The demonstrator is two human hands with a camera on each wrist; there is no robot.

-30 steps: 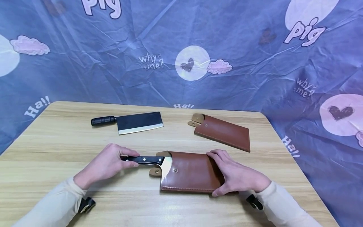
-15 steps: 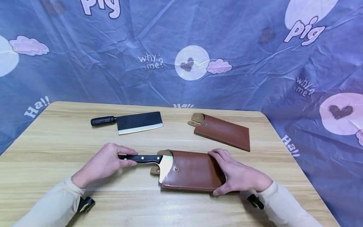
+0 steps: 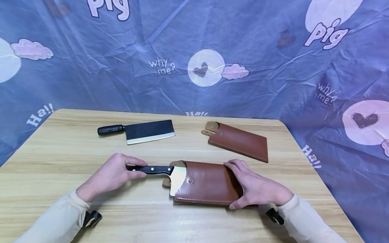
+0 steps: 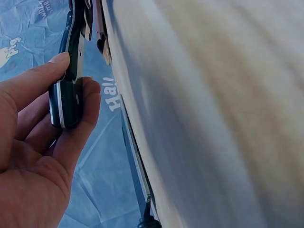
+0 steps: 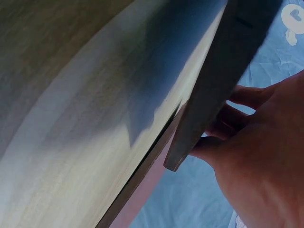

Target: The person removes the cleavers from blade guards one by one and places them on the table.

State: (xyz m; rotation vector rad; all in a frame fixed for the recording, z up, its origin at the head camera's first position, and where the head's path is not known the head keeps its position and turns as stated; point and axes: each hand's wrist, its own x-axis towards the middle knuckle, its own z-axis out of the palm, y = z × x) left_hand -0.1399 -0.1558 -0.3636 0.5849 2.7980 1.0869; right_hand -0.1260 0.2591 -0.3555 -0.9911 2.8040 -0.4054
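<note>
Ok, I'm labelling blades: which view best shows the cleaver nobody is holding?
The head view: there the loose cleaver shows whole, handle and blade. The left wrist view catches it nearly edge-on, its handle cropped. The right wrist view lacks it.

Wooden table [image 3: 146, 222] — dark cleaver [image 3: 150, 131], far brown sheath [image 3: 240, 141]

Creased blue backdrop [image 3: 267, 91], printed clouds [image 3: 235, 71]; wooden table [image 3: 70, 152]

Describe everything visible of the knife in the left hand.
The knife has a black, riveted handle, pointing left, and a shiny, metal-looking blade. The left hand pinches the handle near its end, off the table. Only the part of the blade beside the handle shows; the rest is hidden inside the nearer brown, leather-looking sheath.
</note>
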